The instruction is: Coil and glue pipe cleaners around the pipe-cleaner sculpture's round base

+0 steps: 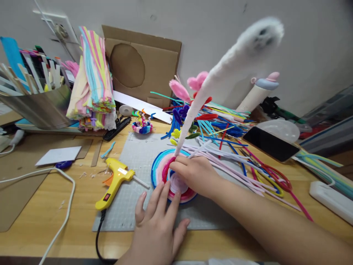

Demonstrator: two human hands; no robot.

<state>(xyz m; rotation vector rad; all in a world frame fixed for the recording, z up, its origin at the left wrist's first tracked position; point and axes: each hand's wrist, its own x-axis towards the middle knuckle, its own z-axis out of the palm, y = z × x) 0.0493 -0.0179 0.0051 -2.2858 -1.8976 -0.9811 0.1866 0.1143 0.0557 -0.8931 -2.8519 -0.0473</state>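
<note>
A round coiled disc [158, 167] in blue, pink and white lies on the grey cutting mat [124, 217]. My left hand [160, 217] rests with spread fingers, its fingertips on the disc's near edge. My right hand [197, 175] is over the disc's right part, fingers closed round the lower end of a tall fuzzy white stem [212, 79]. The stem leans up to the right and ends in a thick white tip with dark marks. Beyond the hands are pink fuzzy petals [179, 91]. My right hand hides part of the disc.
Left of the disc lies a yellow glue gun [114, 182] with a black cord. Loose pipe cleaners [234, 162] spread to the right, near a phone [270, 143]. Pipe cleaner bundles [96, 73], a metal pot [44, 106] and cardboard [162, 62] stand behind.
</note>
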